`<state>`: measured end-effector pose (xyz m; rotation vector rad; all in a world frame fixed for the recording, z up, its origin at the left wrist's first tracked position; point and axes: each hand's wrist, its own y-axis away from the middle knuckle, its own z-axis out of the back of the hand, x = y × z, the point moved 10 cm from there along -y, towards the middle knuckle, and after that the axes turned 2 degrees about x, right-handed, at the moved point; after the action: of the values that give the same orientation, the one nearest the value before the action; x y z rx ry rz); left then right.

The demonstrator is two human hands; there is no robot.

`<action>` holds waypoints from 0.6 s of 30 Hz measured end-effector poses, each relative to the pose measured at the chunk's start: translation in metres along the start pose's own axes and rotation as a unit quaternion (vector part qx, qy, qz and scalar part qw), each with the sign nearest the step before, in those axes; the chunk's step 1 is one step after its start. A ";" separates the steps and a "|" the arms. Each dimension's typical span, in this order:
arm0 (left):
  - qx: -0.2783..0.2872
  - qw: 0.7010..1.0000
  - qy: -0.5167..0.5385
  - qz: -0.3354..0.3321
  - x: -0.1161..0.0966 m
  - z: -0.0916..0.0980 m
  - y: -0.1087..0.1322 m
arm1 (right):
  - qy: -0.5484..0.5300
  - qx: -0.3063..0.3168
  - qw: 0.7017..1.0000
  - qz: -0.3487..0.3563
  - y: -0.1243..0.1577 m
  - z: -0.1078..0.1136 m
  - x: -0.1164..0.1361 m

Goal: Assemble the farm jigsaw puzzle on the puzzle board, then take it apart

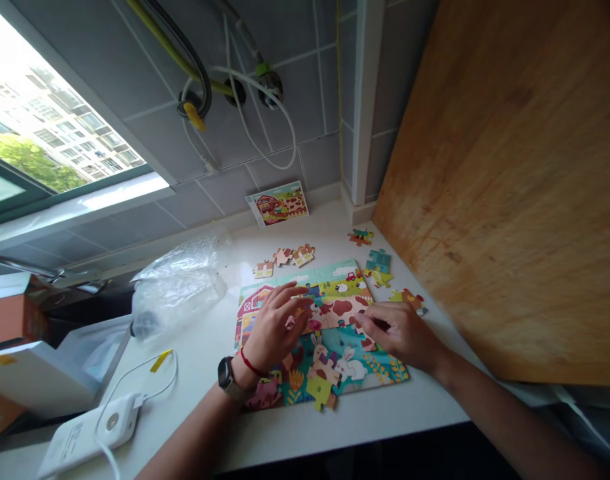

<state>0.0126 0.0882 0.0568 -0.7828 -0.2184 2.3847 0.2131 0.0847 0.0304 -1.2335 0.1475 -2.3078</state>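
A partly assembled farm-scene jigsaw puzzle (355, 367) lies on the white counter, with a cow, rabbits and a barn on it. My left hand (279, 327) rests over its left half with fingers apart, holding nothing, and hides part of the picture. At the puzzle's right side my right hand (397, 330) is closed in a pinch on a puzzle piece (367, 343), which shows partly under the fingertips by the cow. A loose yellow-green piece (321, 391) lies on the puzzle's lower edge.
Loose pieces (285, 257) lie behind the puzzle, with several more (379, 260) along its right. A reference picture card (279, 204) leans on the wall. Left are a clear plastic bag (177, 287), a white power bank (92, 430) with cable, and boxes. A wooden board (515, 200) borders the right.
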 end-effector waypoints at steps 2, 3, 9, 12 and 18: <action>-0.022 0.999 -0.036 0.031 0.010 0.011 0.001 | -0.007 -0.010 1.000 0.008 0.000 0.003 0.002; -0.030 0.998 -0.047 0.043 0.014 0.017 0.001 | -0.009 -0.018 1.000 0.010 0.000 0.005 0.003; -0.026 0.993 -0.092 0.066 0.035 0.039 -0.016 | 0.002 -0.074 0.997 0.002 0.000 0.019 0.005; 0.018 0.990 -0.129 0.046 0.058 0.038 -0.038 | 0.002 -0.085 0.996 0.015 0.001 0.022 0.008; 0.071 0.986 -0.130 0.075 0.138 0.033 -0.074 | 0.011 -0.095 0.995 0.023 0.002 0.024 0.011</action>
<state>-0.0570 0.2309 0.0415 -0.4335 -0.0952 2.6098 0.2281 0.0809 0.0516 -1.2808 0.4068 -2.3111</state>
